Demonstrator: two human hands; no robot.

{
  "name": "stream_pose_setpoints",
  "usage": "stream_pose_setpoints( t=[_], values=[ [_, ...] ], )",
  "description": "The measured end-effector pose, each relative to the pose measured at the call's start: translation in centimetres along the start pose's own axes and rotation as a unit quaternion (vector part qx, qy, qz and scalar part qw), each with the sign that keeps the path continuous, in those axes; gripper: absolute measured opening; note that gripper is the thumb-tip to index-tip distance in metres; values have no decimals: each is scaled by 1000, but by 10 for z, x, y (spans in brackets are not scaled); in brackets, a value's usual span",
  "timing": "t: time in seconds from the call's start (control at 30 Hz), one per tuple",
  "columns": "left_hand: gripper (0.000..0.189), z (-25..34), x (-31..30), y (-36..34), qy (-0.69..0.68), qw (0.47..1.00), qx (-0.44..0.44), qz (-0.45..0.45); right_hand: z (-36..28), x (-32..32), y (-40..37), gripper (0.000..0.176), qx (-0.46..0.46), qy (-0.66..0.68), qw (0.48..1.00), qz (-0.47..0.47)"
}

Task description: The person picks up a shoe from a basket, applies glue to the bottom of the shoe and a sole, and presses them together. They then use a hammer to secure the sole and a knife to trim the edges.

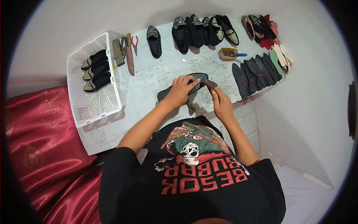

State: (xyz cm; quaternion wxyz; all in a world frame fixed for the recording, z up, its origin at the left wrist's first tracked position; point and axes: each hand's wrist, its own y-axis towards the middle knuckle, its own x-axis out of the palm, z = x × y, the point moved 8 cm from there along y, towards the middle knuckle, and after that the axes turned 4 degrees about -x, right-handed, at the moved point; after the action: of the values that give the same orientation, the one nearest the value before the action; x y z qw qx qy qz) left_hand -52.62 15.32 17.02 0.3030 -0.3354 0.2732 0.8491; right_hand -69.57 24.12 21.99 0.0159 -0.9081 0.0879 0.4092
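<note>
My left hand is wrapped over a black shoe, whose dark patterned sole faces up and whose toe points away to the right. Part of the shoe lies hidden under the fingers. In my right hand is a short, brown, flat-ended tool, its end right at the shoe's edge; its exact kind cannot be made out. Below the shoe a worn metal stand shows on the near side of the white table.
A white plastic basket with several decorated shoes stands left. Pliers and a sheathed knife lie beside it. Finished-looking shoes line the back. A small box holds a blue-handled brush; black soles lie right.
</note>
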Motion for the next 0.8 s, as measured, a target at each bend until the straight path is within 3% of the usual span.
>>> stream_pose_setpoints(
  t=[0.03,0.17,0.3,0.4,0.53,0.67,0.73,0.8],
  values=[
    [55,10,-11,-1,-37,996,2,79,7,0,0,36,6,15,1000,11],
    [35,13,-9,-16,-51,981,-54,178,10,-17,13,39,-12,74,996,48],
    [37,16,-13,-19,-45,983,-57,170,1,-35,31,37,-16,110,989,98],
    [41,15,-11,-23,-35,985,-45,161,11,-13,43,39,30,13,999,-12],
    [44,18,-5,-31,-25,983,-53,176,13,-15,45,40,-20,4,1000,16],
    [48,20,7,-44,19,982,-59,180,-5,-25,63,37,41,-18,997,-60],
    [49,17,8,-42,16,983,-59,175,-16,-25,73,35,28,-36,997,-70],
    [50,16,8,-44,14,983,-64,170,-33,-28,80,35,-67,4,998,-1]
  ],
)
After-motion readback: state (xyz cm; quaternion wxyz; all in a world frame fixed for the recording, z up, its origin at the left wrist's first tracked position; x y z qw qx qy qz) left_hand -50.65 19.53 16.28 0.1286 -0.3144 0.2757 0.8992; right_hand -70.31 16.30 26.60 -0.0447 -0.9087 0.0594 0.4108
